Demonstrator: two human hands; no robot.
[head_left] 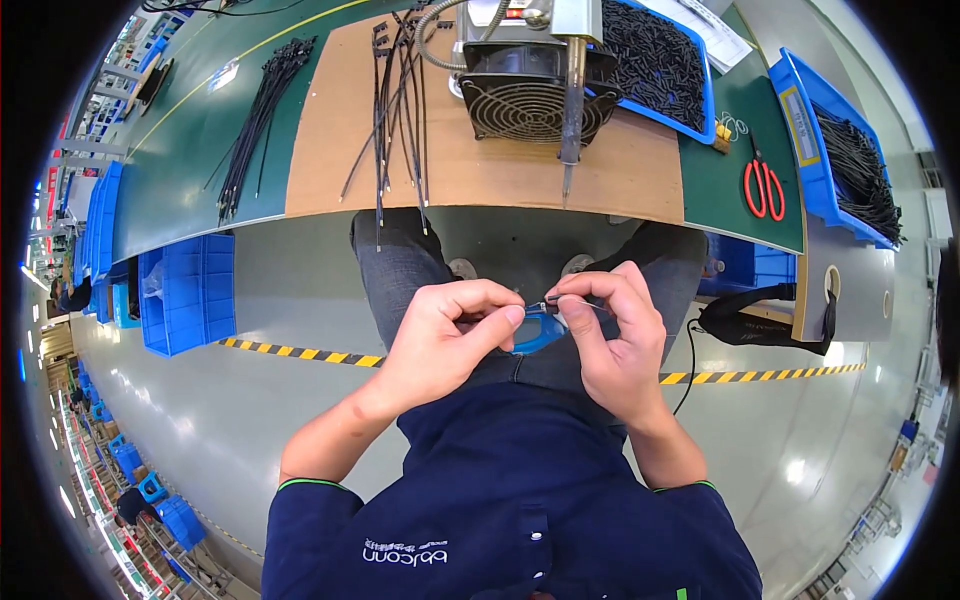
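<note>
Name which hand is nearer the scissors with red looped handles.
Right. The right hand is below and left of the red-handled scissors in the picture; the left hand is farther off, to the right hand's left.

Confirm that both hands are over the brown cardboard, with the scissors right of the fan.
No: the head view shows the left hand and right hand over the lap, not the cardboard. The scissors do lie right of the fan.

A glossy grey floor (290, 290) spreads beneath a long green-topped workbench (165, 200). On the workbench's near side lie a black-and-yellow striped line (300, 352) and white light reflections (795, 470); a flat grey panel (862, 298) stands below its right end.
</note>
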